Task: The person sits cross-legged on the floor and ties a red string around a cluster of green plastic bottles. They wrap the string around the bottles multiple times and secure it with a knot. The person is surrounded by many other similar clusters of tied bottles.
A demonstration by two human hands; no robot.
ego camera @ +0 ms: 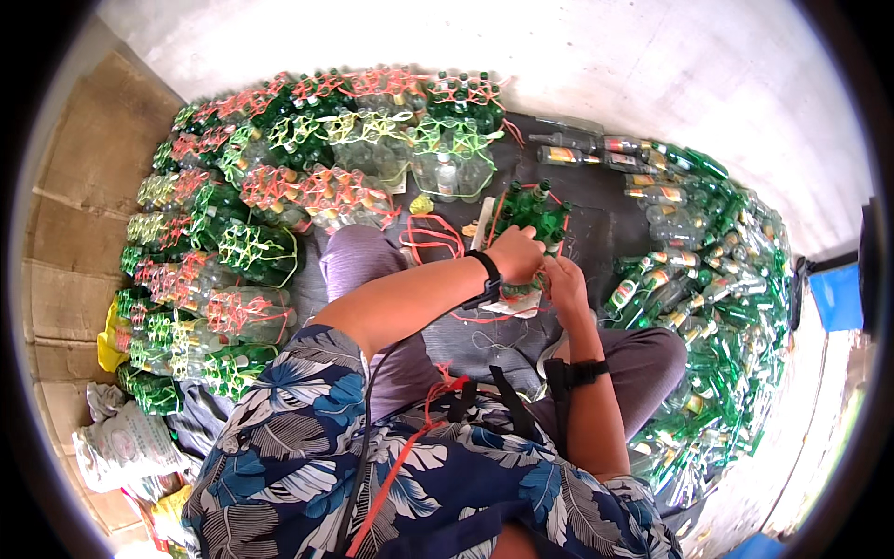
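A cluster of green glass bottles (534, 206) stands upright in front of me, with red plastic twine (494, 222) running around it. My left hand (515, 253) is at the near side of this cluster, fingers curled at the twine. Close against it, my right hand (567, 283) pinches the twine between thumb and fingers. The exact grip of the left fingers is partly hidden by the hand itself. More red twine (431, 237) lies in loops on the dark floor mat (489, 342) to the left.
Bundles of bottles netted in red and green twine (377, 129) stand in rows along the left and back. At right lies a large heap of loose bottles (726, 349). A white wall (559, 56) rises behind, and cardboard (91, 230) lines the left side. My bent knees flank the workspace.
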